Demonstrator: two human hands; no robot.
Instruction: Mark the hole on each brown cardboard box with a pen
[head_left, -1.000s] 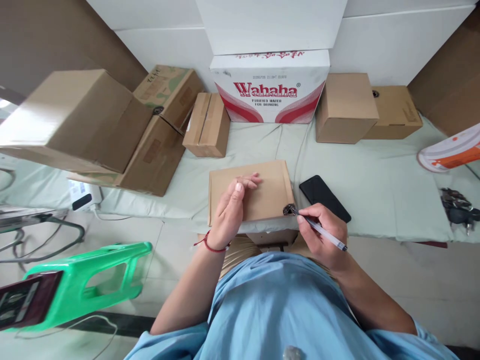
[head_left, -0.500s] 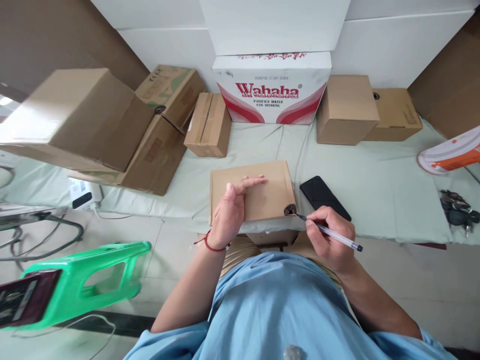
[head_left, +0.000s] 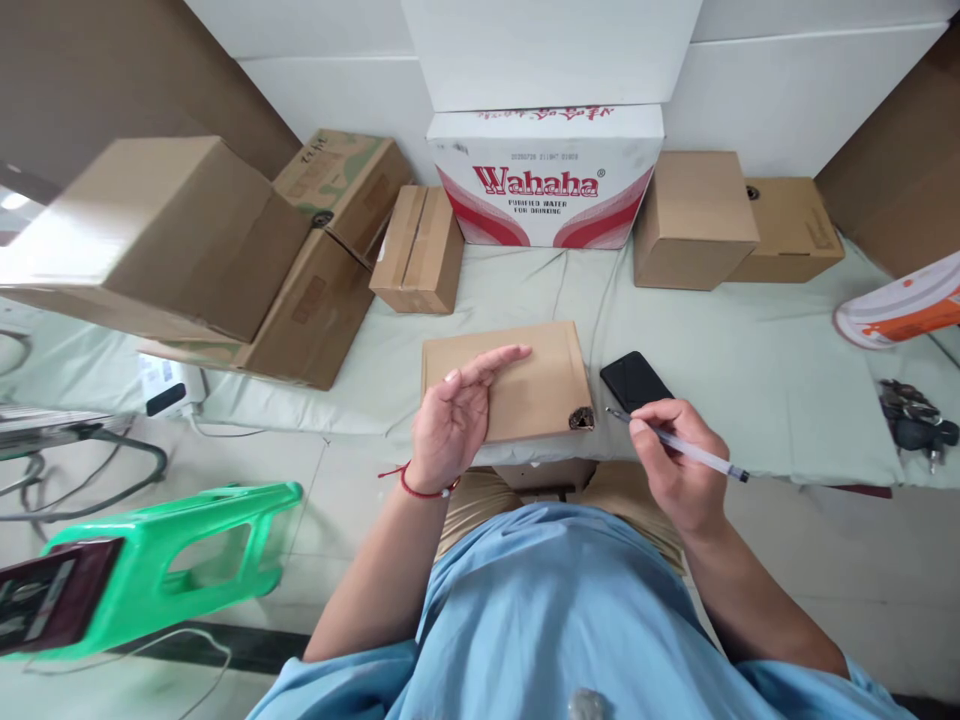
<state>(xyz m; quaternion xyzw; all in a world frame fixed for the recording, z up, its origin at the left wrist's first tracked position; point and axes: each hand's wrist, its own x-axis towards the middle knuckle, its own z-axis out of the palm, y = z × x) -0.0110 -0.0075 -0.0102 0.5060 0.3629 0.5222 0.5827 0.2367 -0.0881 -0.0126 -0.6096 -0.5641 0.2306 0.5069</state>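
Observation:
A flat cardboard box (head_left: 536, 380) lies at the table's near edge, with a dark round mark (head_left: 581, 418) at its near right corner. Over the left part of this box is my left hand (head_left: 454, 425), open, edge down with the fingers stretched out; whether it touches the lid I cannot tell. My right hand (head_left: 682, 465) is closed around a pen (head_left: 697, 453), its tip pointing left and a short way right of the box corner. Partly behind that hand lies a black phone (head_left: 634, 380).
Cardboard boxes (head_left: 292, 315) are stacked at the left, with a small taped box (head_left: 418, 250) beside them. A white Wahaha carton (head_left: 547, 185) stands at the back, more boxes (head_left: 694, 220) to its right. Keys (head_left: 916, 420) lie far right. A green stool (head_left: 180, 560) stands lower left.
My right hand has drawn the pen away from the box corner, to the right and over part of the phone. My left hand has tilted slightly and stays over the box.

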